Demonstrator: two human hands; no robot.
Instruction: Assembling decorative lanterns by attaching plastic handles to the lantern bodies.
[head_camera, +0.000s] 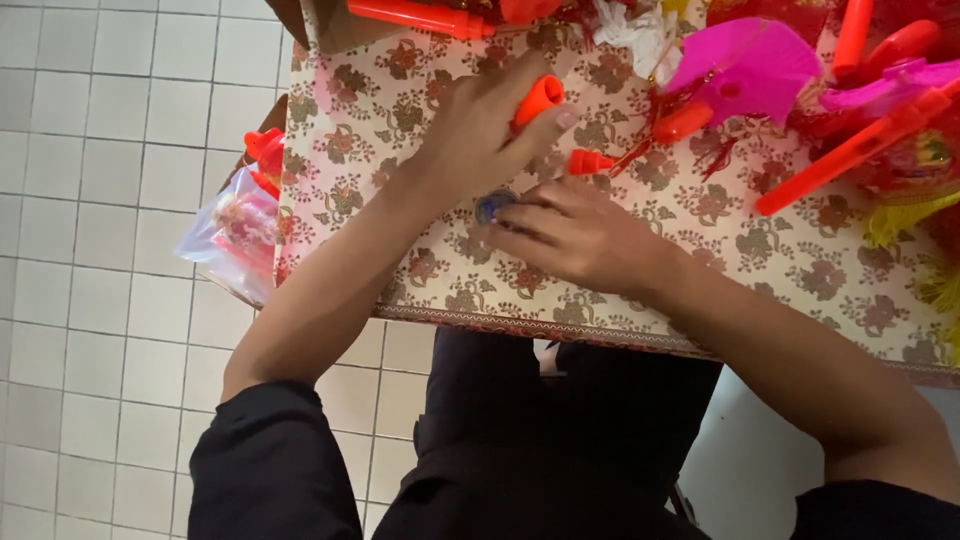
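Overhead, we look down on a table under a floral-patterned cloth (420, 270), our landmark for all positions below.

Left hand (478, 128): forearm runs from the near-left table edge diagonally inward across the cloth, wrist slightly bent. The fingers are curled and clamped around an orange plastic piece (538, 98), whose rounded end sticks out between thumb and forefinger. We cannot see how far the piece extends inside the fist.

Right hand (580, 235): forearm comes in from the near-right edge, hand lying palm-down on the cloth near the middle of the near side. Its fingertips are drawn together on a small dark blue round item (495, 206) that rests on the cloth just below the left wrist. Most of that item is covered by the fingers; we cannot tell what it is.

A short orange cap-like piece (588, 161) lies on the cloth just beyond the right hand, apart from both hands.

Far-right part of the table: a heap of orange sticks (850, 155), a pink fan-like piece (750, 65) and red-and-yellow trimmings, cut off by the frame edge. A clear plastic bag (235, 235) hangs off the left edge; contents blurred.
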